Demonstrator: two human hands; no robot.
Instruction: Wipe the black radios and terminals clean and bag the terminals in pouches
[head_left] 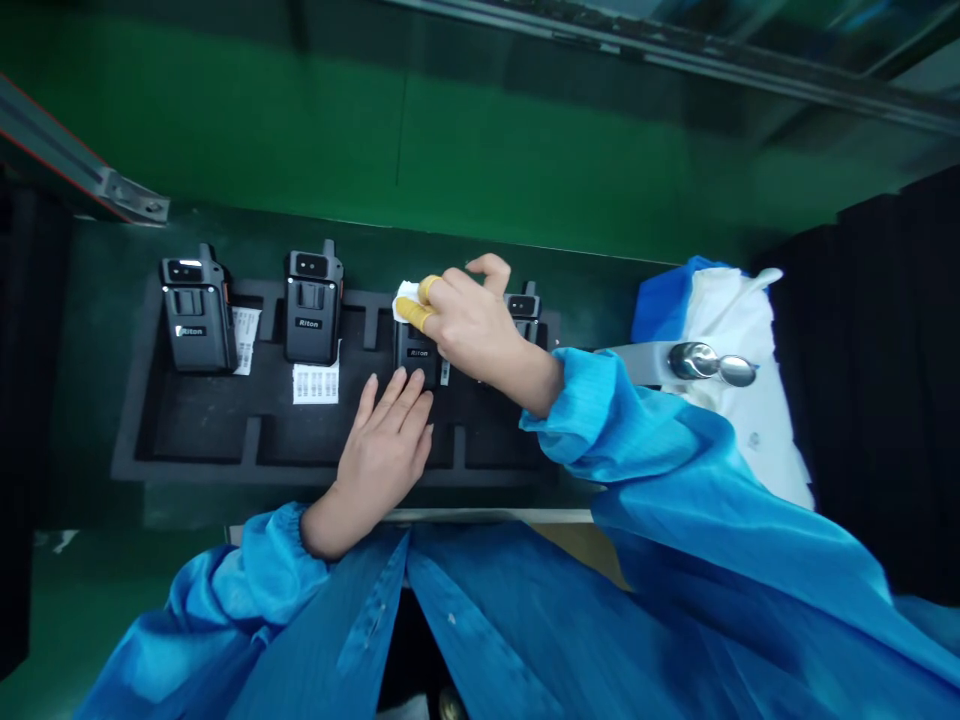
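Note:
A black two-way radio (416, 360) marked "Riton" lies back up in the black foam tray (187, 470). My right hand (480, 325), with yellow covers on two fingers, presses a white wipe (405, 296) onto the upper part of this radio. My left hand (386, 430) lies with fingers stretched out, its fingertips at the radio's lower end. To the left, two similar radios, one at the far left (199, 320) and one beside it (312, 310), rest in the tray with white label sheets next to them. Partly behind my right wrist is another radio (525, 305).
On the right stands a blue box (664, 300) with white wipes or cloth (727, 310) spilling from it. A shiny metal-topped object (694, 360) lies across the white material. Dark stacked foam (862, 380) borders the right side, and a metal bracket (135, 195) sits at the upper left.

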